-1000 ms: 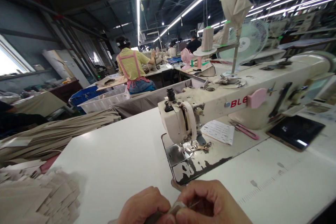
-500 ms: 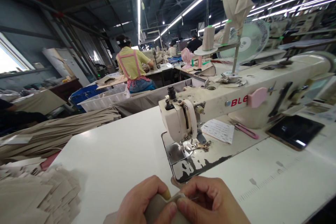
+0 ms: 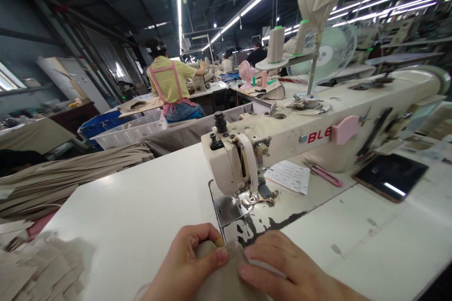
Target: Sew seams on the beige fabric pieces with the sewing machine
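Pinched between thumb and curled fingers, the cloth (image 3: 229,275) is held firmly by the left hand (image 3: 187,258). The right hand (image 3: 282,263) is looser — thumb and finger slightly apart against the cloth's right edge — and whether it grips, I can't tell from here. The cloth is just on the near side of the sewing machine (image 3: 278,143), between both hands. Cut pieces (image 3: 42,268) lie heaped off to the left.

- The person's left hand (image 3: 187,261): index finger curled, thumb (image 3: 212,259) angled inward in a pinching grip.
- Right hand (image 3: 286,263): fingers (image 3: 264,252) loosely bent, pointing left, wrist slanting toward lower right.
- Both hands near each other.
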